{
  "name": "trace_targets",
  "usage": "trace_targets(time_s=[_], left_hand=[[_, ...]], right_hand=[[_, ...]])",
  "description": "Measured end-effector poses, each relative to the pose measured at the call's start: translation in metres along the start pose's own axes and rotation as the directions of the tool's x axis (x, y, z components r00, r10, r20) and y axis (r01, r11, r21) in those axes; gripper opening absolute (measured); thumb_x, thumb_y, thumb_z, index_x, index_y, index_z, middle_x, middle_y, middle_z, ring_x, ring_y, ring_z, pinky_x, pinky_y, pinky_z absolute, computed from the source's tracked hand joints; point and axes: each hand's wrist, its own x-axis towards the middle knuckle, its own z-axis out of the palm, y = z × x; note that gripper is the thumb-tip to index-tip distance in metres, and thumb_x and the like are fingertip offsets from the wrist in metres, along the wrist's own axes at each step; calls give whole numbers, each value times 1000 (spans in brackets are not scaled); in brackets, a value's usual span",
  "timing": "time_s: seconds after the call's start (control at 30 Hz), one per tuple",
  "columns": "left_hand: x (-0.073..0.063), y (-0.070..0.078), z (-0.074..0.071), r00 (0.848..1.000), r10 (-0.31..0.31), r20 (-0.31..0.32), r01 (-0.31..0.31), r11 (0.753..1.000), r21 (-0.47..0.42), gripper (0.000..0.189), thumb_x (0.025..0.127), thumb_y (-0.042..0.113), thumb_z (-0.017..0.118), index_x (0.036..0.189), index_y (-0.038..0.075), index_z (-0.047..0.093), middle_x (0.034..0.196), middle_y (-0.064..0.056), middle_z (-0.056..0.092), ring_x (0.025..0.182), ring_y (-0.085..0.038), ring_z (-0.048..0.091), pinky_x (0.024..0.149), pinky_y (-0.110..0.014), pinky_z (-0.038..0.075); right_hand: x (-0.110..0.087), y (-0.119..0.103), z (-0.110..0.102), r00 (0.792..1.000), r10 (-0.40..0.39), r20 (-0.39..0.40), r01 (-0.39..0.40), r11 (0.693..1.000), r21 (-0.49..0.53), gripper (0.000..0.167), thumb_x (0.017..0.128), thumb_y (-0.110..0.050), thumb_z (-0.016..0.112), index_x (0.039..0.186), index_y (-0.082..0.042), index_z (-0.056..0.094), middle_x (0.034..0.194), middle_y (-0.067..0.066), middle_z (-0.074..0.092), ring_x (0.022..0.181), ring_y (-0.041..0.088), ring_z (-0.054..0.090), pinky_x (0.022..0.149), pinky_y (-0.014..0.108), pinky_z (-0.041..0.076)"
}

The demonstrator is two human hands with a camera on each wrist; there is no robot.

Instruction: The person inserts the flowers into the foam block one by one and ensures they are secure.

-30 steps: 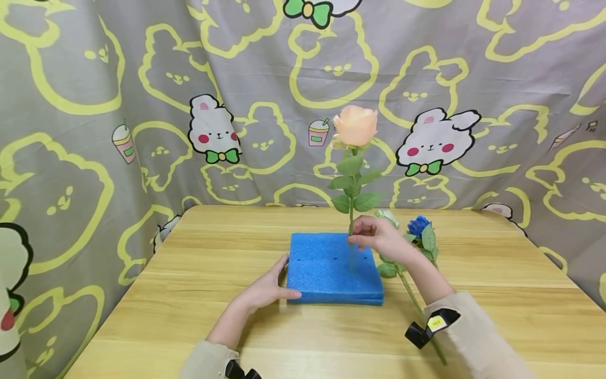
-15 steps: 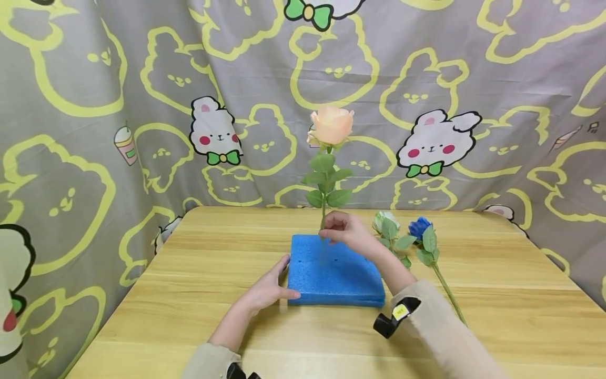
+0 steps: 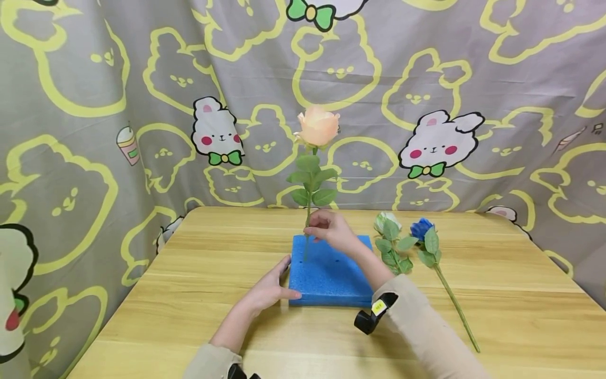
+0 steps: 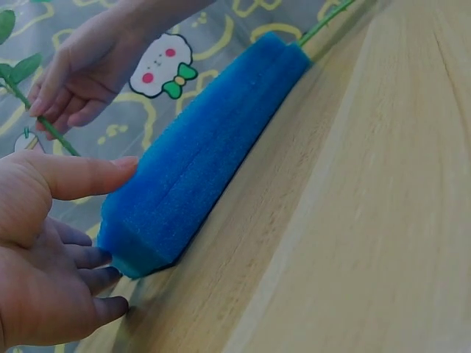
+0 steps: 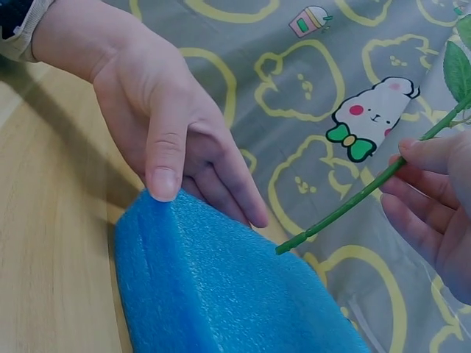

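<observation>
A peach artificial rose stands nearly upright in my right hand, which pinches its green stem between thumb and fingers. The cut end of that stem is just above the blue foam block, close to a small hole at the block's left. My left hand rests against the block's left side. Its thumb lies on the front edge and its other fingers extend fairly straight along the side, as the left wrist view shows.
Right of the block lie a white-green rose, its lower stem hidden by the right arm, and a blue rose with its stem toward the front. Another small hole shows in the foam. A patterned curtain hangs behind the wooden table.
My right hand has carried the peach rose leftward across the block, from its right part to its left hole. The left hand and the block have stayed in place.
</observation>
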Motion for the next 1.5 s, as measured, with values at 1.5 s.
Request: trace_targets(time_s=[1.5], left_hand=[[0, -2, 1, 1000, -9, -12, 9, 998, 55, 98, 75, 14, 77, 146, -5, 12, 151, -23, 12, 137, -40, 10, 107, -57, 12]], right_hand=[[13, 44, 13, 998, 17, 68, -19, 1000, 22, 12, 87, -9, 64, 92, 2, 62, 81, 7, 61, 83, 34, 61, 71, 41, 54]])
